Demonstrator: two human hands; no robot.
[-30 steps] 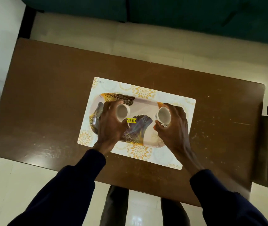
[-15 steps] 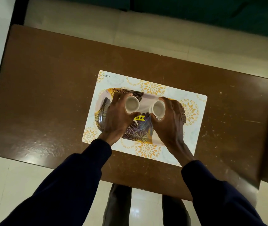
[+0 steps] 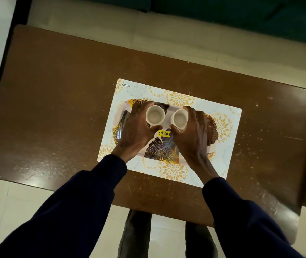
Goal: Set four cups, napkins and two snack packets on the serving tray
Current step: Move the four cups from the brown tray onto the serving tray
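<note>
Now, on my feed both hands are over the serving tray, each wrapped round a small white cup. The left hand grips the left cup: its thumb curls round the near side of the rim and its fingers curve round the far side, so the cup's open mouth shows between them. The right hand holds the right cup the same way, thumb near, fingers far. Both cups stand upright, mouths up, and look empty. They are just beside each other with a narrow gap between, above the far half of the tray. I cannot tell whether their bases touch the tray or hang just over it. A yellow price sticker sits on the tray between the two thumbs. The tray lies on a patterned placemat on the brown table.
</note>
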